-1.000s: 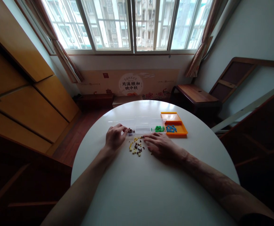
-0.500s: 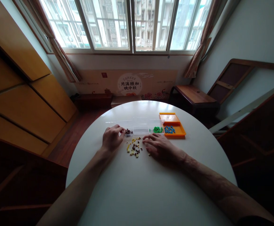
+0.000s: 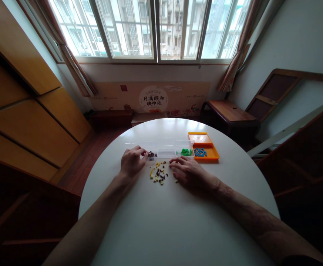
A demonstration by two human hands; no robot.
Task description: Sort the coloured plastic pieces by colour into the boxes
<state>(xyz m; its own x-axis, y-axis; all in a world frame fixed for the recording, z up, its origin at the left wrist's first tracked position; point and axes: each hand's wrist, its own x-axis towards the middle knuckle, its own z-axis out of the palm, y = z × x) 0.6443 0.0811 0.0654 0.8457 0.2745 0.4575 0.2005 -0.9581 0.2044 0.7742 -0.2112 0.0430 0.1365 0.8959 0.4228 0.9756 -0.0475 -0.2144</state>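
Left hand (image 3: 132, 165) pinches closed over the brown beads (image 3: 151, 154) in the clear tray (image 3: 165, 152); right hand (image 3: 187, 170) lies open beside the loose beads (image 3: 158, 173) mid-table; a careless sweep could scatter these.

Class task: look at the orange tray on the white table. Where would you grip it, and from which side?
Grip the orange tray by its raised rim at the right edge, coming from the right, probably. That side faces bare table; its left side abuts the clear box, and blue pieces lie inside it.

Near white table (image 3: 172, 221) bare — clear boxes (image 3: 165, 152), orange tray (image 3: 214, 157) block beyond.
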